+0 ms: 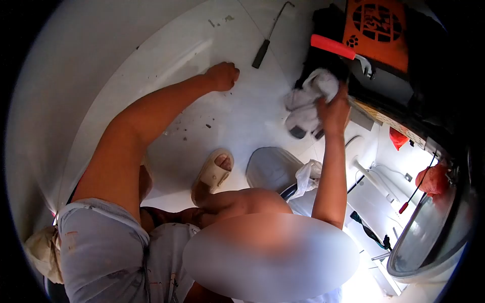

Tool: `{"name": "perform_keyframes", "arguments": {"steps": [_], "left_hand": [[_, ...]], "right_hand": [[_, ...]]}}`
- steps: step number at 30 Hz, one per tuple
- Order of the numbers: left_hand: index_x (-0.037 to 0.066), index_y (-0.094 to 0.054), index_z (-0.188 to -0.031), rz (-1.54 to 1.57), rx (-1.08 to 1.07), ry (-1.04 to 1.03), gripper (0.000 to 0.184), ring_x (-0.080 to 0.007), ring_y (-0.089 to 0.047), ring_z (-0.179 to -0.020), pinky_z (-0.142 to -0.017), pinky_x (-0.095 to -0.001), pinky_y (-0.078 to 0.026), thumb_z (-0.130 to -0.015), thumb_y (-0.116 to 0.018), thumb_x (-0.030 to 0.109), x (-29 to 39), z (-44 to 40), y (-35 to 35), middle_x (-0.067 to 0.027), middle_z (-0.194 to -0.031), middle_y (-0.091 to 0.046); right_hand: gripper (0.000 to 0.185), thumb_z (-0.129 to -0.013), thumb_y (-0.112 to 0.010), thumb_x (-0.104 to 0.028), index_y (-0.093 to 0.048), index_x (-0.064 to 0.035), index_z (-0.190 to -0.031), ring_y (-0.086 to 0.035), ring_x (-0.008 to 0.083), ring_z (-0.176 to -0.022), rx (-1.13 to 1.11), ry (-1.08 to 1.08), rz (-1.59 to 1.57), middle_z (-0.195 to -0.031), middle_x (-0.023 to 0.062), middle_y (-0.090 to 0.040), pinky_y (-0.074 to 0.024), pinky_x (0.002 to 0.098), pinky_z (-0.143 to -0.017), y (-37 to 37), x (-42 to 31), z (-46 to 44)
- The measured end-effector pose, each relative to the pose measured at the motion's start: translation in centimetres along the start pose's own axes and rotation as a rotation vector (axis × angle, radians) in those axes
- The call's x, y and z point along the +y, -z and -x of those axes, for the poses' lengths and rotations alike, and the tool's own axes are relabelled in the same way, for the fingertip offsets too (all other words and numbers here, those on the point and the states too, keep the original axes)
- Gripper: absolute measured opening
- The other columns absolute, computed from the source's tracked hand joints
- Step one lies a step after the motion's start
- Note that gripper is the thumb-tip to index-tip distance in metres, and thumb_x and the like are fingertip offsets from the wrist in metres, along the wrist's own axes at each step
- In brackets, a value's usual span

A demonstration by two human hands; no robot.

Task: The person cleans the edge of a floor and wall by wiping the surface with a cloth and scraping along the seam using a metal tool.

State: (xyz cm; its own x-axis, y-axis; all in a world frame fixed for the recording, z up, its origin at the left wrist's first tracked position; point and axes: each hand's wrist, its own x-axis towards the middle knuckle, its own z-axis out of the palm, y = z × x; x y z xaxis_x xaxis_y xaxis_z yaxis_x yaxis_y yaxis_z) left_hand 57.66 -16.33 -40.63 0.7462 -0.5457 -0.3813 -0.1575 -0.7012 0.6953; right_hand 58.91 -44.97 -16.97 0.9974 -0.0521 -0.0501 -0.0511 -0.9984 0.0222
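My right hand (334, 111) is closed on a whitish-grey cloth (303, 113), bunched and blurred by motion, with dark patches at its lower end. My left hand (224, 77) is curled into a fist low over the pale floor (202, 108); whatever its fingers may hold is hidden. To the right of that fist lies a hooked metal tool with a black handle (260, 53). Beyond my right hand, a red-handled metal tool (333, 46) rests by an orange box (376, 30) with a round black grille pattern.
Dark crumbs (184, 138) are scattered on the floor. A grey bin (273, 166) with a white plastic bag (309, 177) stands near my knee, beside my slippered foot (217, 169). A curved pale wall (65, 86) rises at left; dark furniture and red bags (432, 180) are at right.
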Motion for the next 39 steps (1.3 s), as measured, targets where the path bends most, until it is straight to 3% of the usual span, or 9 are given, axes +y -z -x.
{"name": "perform_keyframes", "arguments": {"steps": [1,6,12,16,21,25,29,31,39], "left_hand": [[0.010,-0.069,-0.103,-0.005,0.016,-0.007,0.019,-0.0333,-0.060,-0.110,-0.091,-0.0433,-0.052,-0.085,-0.062,0.011,0.0,0.0,0.0,-0.0135,-0.114,-0.063],[0.009,-0.064,-0.093,0.000,0.142,-0.064,0.014,-0.0336,-0.061,-0.100,-0.085,-0.0459,-0.052,-0.079,-0.065,0.008,-0.3,-0.4,-1.0,-0.0124,-0.099,-0.062],[0.009,-0.065,-0.098,0.038,0.131,-0.058,0.020,-0.0327,-0.060,-0.104,-0.087,-0.0457,-0.051,-0.078,-0.065,0.007,-0.3,0.4,-0.9,-0.0127,-0.099,-0.061],[0.009,-0.066,-0.101,0.021,0.108,-0.111,0.023,-0.0323,-0.060,-0.107,-0.090,-0.0455,-0.051,-0.078,-0.065,0.005,-1.4,0.0,-1.7,-0.0123,-0.103,-0.061],[0.006,-0.065,-0.097,0.075,0.039,-0.087,0.019,-0.0312,-0.061,-0.104,-0.090,-0.0435,-0.051,-0.079,-0.063,0.002,-1.3,-0.5,-0.5,-0.0119,-0.103,-0.062],[0.005,-0.064,-0.094,0.132,0.055,-0.061,0.017,-0.0304,-0.061,-0.100,-0.088,-0.0423,-0.051,-0.079,-0.062,-0.002,-0.8,0.1,0.1,-0.0115,-0.100,-0.061],[0.006,-0.063,-0.091,0.137,0.090,-0.071,0.015,-0.0301,-0.060,-0.099,-0.087,-0.0427,-0.051,-0.078,-0.062,-0.002,-0.8,-0.1,-0.4,-0.0110,-0.097,-0.060],[0.007,-0.063,-0.089,0.122,0.111,-0.052,0.015,-0.0300,-0.059,-0.100,-0.086,-0.0430,-0.051,-0.077,-0.063,-0.002,-0.4,0.0,-0.7,-0.0107,-0.097,-0.060],[0.010,-0.064,-0.085,-0.025,0.161,-0.028,0.012,-0.0327,-0.058,-0.101,-0.085,-0.0453,-0.051,-0.074,-0.067,0.005,0.7,0.3,-0.9,-0.0111,-0.097,-0.058]], "right_hand": [[0.072,-0.078,-0.076,-0.016,-0.046,-0.0188,-0.144,-0.065,0.0462,-0.104,0.055,-0.017,0.044,-0.120,0.0273,-0.063,-0.0561,0.0527,-0.086,1.0,-1.1,-0.7],[0.068,-0.084,-0.073,-0.025,-0.045,-0.0212,-0.147,-0.060,0.0431,-0.117,0.145,0.046,0.490,-0.137,0.0222,-0.052,-0.0558,0.0504,-0.090,-4.3,2.3,-6.1],[0.070,-0.083,-0.072,-0.025,-0.046,-0.0029,-0.144,-0.055,0.0405,-0.127,-0.240,-0.177,0.333,-0.140,0.0229,-0.055,-0.0538,0.0462,-0.097,-4.8,1.0,-3.6],[0.065,-0.080,-0.074,-0.024,-0.056,0.0048,-0.135,-0.063,0.0392,-0.118,-0.351,0.021,-0.184,-0.127,0.0266,-0.065,-0.0505,0.0426,-0.100,-2.0,4.7,-0.6],[0.054,-0.088,-0.070,-0.027,-0.060,0.0027,-0.131,-0.066,0.0272,-0.103,-0.603,-0.637,-0.930,-0.118,0.0140,-0.068,-0.0517,0.0376,-0.095,-0.3,15.6,2.0],[0.048,-0.098,-0.065,-0.031,-0.055,-0.0045,-0.136,-0.068,0.0275,-0.097,-0.294,-0.880,-1.528,-0.116,0.0114,-0.067,-0.0580,0.0368,-0.081,-2.2,28.6,2.0],[0.050,-0.098,-0.063,-0.038,-0.050,-0.0155,-0.141,-0.062,0.0258,-0.111,-0.161,-0.626,-1.574,-0.128,0.0100,-0.062,-0.0531,0.0394,-0.097,-3.3,29.3,-1.3],[0.061,-0.091,-0.072,-0.035,-0.047,-0.0165,-0.144,-0.056,0.0298,-0.124,-0.092,-0.905,-1.324,-0.139,0.0109,-0.055,-0.0464,0.0480,-0.106,-6.4,29.6,-3.6],[0.073,-0.085,-0.081,-0.035,-0.046,-0.0110,-0.145,-0.062,0.0309,-0.118,-0.271,-0.805,-1.058,-0.133,0.0099,-0.061,-0.0536,0.0524,-0.094,-8.0,27.1,-4.6]]}}
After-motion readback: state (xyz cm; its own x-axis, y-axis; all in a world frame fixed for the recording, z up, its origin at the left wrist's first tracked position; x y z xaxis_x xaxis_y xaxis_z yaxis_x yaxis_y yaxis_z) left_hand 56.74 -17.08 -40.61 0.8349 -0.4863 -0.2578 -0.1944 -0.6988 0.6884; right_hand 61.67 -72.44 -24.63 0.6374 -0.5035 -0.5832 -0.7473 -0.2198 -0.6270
